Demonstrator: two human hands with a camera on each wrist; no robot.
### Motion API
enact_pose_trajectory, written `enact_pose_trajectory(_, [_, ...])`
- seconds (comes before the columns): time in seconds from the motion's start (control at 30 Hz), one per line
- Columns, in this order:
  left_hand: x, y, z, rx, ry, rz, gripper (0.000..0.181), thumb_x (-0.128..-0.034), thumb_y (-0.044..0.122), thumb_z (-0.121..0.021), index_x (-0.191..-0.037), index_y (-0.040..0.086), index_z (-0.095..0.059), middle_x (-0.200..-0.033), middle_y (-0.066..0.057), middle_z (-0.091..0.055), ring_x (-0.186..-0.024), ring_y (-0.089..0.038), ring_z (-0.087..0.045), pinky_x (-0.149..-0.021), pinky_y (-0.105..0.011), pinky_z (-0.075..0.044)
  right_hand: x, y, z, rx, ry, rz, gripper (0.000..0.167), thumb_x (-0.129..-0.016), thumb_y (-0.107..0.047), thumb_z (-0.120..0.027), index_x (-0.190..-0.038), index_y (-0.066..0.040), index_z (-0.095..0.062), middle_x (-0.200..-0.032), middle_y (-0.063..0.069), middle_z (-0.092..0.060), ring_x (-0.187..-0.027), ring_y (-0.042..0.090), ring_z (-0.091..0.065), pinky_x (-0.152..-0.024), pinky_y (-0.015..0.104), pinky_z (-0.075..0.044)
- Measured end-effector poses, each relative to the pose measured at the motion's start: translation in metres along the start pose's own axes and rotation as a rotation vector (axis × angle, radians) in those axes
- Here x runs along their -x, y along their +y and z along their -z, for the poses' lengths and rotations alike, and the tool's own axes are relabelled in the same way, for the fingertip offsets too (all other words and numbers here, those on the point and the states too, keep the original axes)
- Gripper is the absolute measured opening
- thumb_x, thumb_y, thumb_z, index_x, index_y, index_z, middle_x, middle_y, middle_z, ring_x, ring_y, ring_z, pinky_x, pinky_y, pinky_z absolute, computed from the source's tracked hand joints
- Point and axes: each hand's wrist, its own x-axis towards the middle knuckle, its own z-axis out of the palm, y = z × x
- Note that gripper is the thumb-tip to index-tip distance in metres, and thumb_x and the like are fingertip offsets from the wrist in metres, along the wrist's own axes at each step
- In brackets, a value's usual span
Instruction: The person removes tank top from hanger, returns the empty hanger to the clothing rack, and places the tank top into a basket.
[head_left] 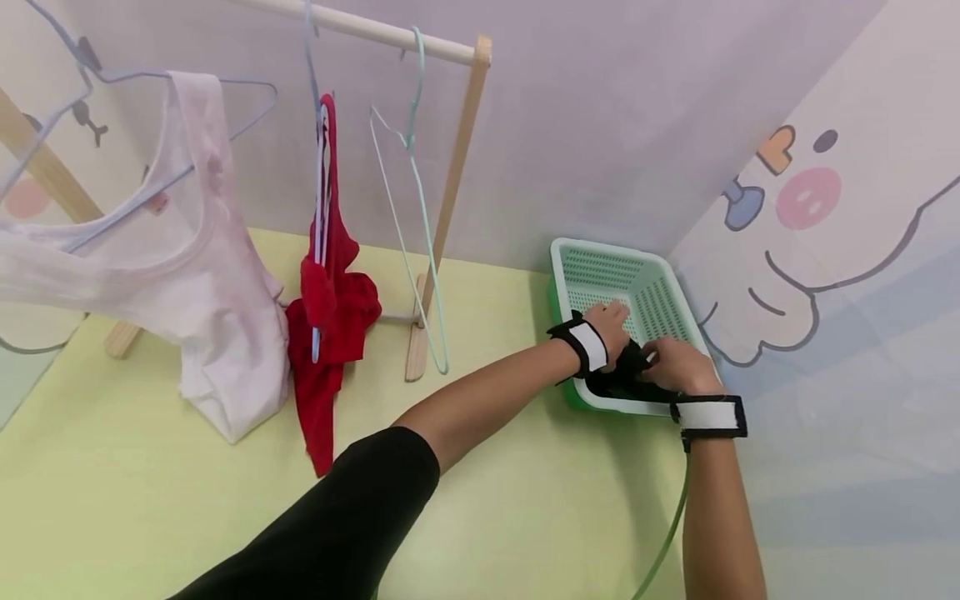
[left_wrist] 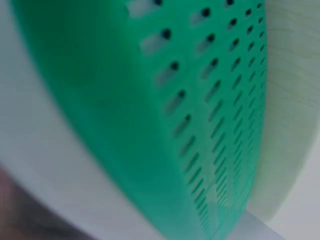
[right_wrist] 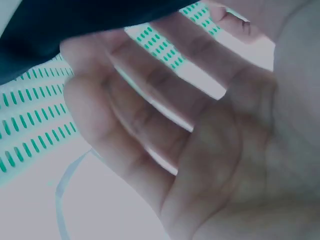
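Right hand [head_left: 682, 365] pinches crumpled black cloth [head_left: 633, 362] in a slotted plastic basket [head_left: 603, 270], left hand [head_left: 609, 330] alongside, hold unclear.

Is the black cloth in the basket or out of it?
In. The head view shows the black cloth within the basket's rim, between the left hand and right hand. Folded or spread: cannot tell.
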Motion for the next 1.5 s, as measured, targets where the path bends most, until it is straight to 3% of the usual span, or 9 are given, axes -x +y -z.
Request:
enact_pose_trajectory(0.1, [0.007,0.002,0.002,0.031,-0.03,-0.026,0.037,-0.1081,0.042,-0.058,-0.141,0.03,-0.068,-0.153,-0.001,-0.051,-0.138,-0.018,-0.049,-0.108,-0.032,-0.048,0.001,-0.001,-0.002,-0.007,-0.026,0.034,0.043,-0.091,-0.019,-0.082,-0.123,0.007,-0.073,-0.114,0.028,-0.074,-0.105,0.046,-0.07,-0.082,0.058,-0.057])
enact_pose_trajectory(0.17, [0.005,0.001,-0.001,0.081,-0.057,-0.044,0.039,-0.1076,0.038,-0.06,-0.144,0.027,-0.066,-0.151,-0.002,-0.054,-0.135,-0.02,-0.054,-0.107,-0.034,-0.051,0.002,-0.002,-0.003,-0.013,-0.052,0.048,0.045,-0.091,-0.019,-0.082,-0.125,0.008,-0.071,-0.115,0.029,-0.074,-0.107,0.047,-0.069,-0.083,0.058,-0.057])
enact_pose_trajectory(0.4, [0.006,-0.009,-0.004,0.177,-0.12,-0.091,0.045,-0.1076,0.039,-0.061,-0.151,0.026,-0.061,-0.154,-0.002,-0.056,-0.139,-0.02,-0.055,-0.113,-0.035,-0.048,0.004,-0.002,-0.006,-0.038,-0.118,0.055,0.056,-0.096,-0.022,-0.08,-0.137,0.012,-0.062,-0.119,0.032,-0.071,-0.108,0.047,-0.069,-0.083,0.056,-0.058])
enact_pose_trajectory(0.63, [0.014,-0.013,-0.001,0.195,-0.072,-0.109,0.045,-0.1094,0.037,-0.06,-0.152,0.025,-0.059,-0.151,0.0,-0.06,-0.135,-0.018,-0.059,-0.111,-0.035,-0.049,0.006,-0.006,-0.003,-0.04,-0.106,0.058,0.056,-0.1,-0.023,-0.075,-0.141,0.011,-0.058,-0.122,0.033,-0.07,-0.112,0.05,-0.068,-0.085,0.059,-0.057])
enact_pose_trajectory(0.77, [0.031,-0.016,-0.001,0.141,0.004,-0.101,0.048,-0.1106,0.04,-0.06,-0.156,0.024,-0.056,-0.153,0.0,-0.059,-0.137,-0.019,-0.057,-0.112,-0.034,-0.048,0.009,-0.015,0.004,-0.02,-0.058,0.055,0.053,-0.102,-0.027,-0.072,-0.141,0.007,-0.06,-0.121,0.027,-0.073,-0.111,0.046,-0.069,-0.085,0.062,-0.055])
enact_pose_trajectory(1.0, [0.086,-0.021,0.006,0.061,0.239,-0.109,0.058,-0.1133,0.053,-0.047,-0.162,0.02,-0.047,-0.156,-0.001,-0.054,-0.141,-0.017,-0.053,-0.116,-0.031,-0.043,0.022,-0.038,0.02,-0.009,0.058,0.096,0.05,-0.106,-0.029,-0.067,-0.141,0.006,-0.059,-0.119,0.024,-0.074,-0.104,0.042,-0.071,-0.083,0.059,-0.056])
enact_pose_trajectory(1.17, [0.132,-0.026,0.001,0.081,0.412,-0.126,0.061,-0.112,0.049,-0.053,-0.16,0.013,-0.048,-0.158,-0.006,-0.053,-0.145,-0.02,-0.051,-0.122,-0.033,-0.038,0.034,-0.062,0.029,-0.003,0.124,0.155,0.048,-0.108,-0.028,-0.065,-0.142,0.005,-0.059,-0.121,0.025,-0.073,-0.097,0.039,-0.073,-0.078,0.055,-0.058])
enact_pose_trajectory(1.37, [0.206,-0.033,-0.018,0.203,0.572,-0.132,0.053,-0.1078,0.037,-0.065,-0.152,0.008,-0.056,-0.151,-0.009,-0.058,-0.142,-0.023,-0.054,-0.119,-0.034,-0.042,0.049,-0.103,0.023,-0.023,0.249,0.294,0.04,-0.105,-0.024,-0.071,-0.135,0.002,-0.067,-0.108,0.018,-0.077,-0.092,0.032,-0.075,-0.074,0.05,-0.06])
enact_pose_trajectory(1.5, [0.259,-0.039,-0.026,0.284,0.658,-0.152,0.045,-0.1038,0.028,-0.071,-0.142,0.007,-0.062,-0.141,-0.008,-0.064,-0.131,-0.023,-0.061,-0.111,-0.033,-0.049,0.058,-0.128,0.015,-0.041,0.284,0.372,0.037,-0.103,-0.025,-0.074,-0.133,-0.003,-0.069,-0.105,0.011,-0.077,-0.093,0.028,-0.075,-0.069,0.045,-0.059])
